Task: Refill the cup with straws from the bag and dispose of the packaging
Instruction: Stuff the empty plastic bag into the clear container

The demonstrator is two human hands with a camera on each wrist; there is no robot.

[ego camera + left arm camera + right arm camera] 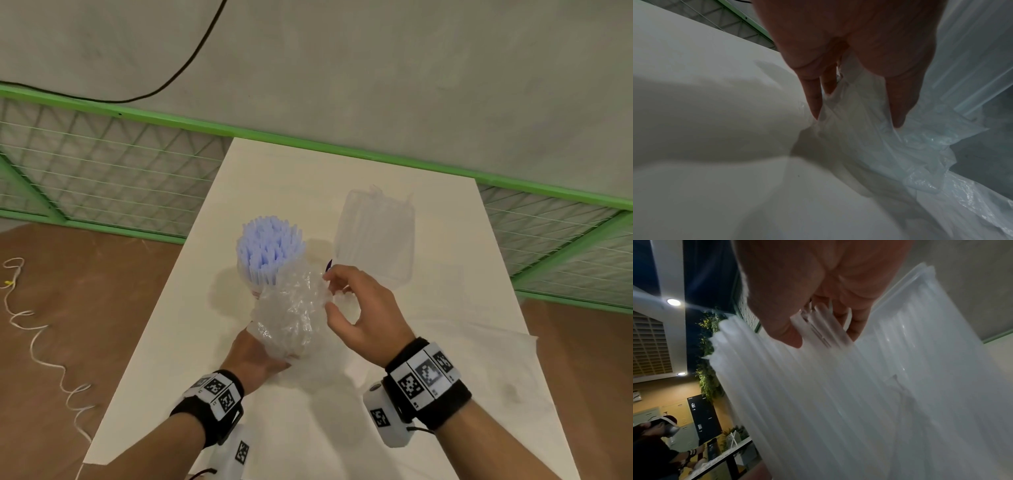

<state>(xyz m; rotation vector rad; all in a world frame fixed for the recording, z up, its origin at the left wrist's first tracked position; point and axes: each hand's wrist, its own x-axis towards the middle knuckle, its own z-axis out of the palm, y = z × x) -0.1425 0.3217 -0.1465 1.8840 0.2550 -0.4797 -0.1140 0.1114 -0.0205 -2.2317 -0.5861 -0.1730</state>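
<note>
Crumpled bag (291,311) hides the cup and left fingers.

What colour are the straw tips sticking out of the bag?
Pale lilac-blue at the tips of the straws, shown best in the head view; the right wrist view renders them whitish.

Two hands were in view, a left hand (255,356) and a right hand (363,308), each with one wristband; one crumpled clear bag (291,315) sat between them; one bundle of straws (269,248) stood upright, too many to count; one clear plastic box (375,240) lay on one white table (445,394); one other person (657,447) appeared in the background.
</note>
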